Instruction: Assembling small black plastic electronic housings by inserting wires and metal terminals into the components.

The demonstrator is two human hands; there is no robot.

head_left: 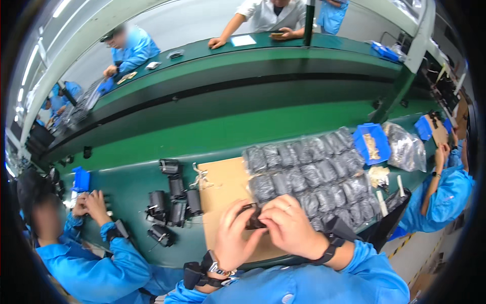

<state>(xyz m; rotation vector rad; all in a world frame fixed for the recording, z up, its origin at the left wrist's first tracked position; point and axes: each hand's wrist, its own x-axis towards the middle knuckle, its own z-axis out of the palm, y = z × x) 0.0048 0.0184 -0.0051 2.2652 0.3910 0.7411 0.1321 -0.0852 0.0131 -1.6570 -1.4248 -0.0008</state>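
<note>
Between my hands is a small dark part (252,220), partly covered by my fingers, so its kind cannot be made out. My left hand (234,243) grips its left side with thumb and fingers. From the right, my right hand (293,228) pinches it with the fingertips. Both hands are over a tan cardboard sheet (215,190), in front of a plastic-wrapped tray of black bagged parts (309,175) set in rows. Left of the sheet, several black cylindrical parts with thin wires (177,187) lie grouped on the green table (121,192).
White ties (201,176) lie on the cardboard's far left corner. A blue bin (378,152) of small pale pieces and a clear bag (406,147) stand right of the tray. Co-workers sit close at left (96,268) and right (445,197); another bench (212,55) runs across the back.
</note>
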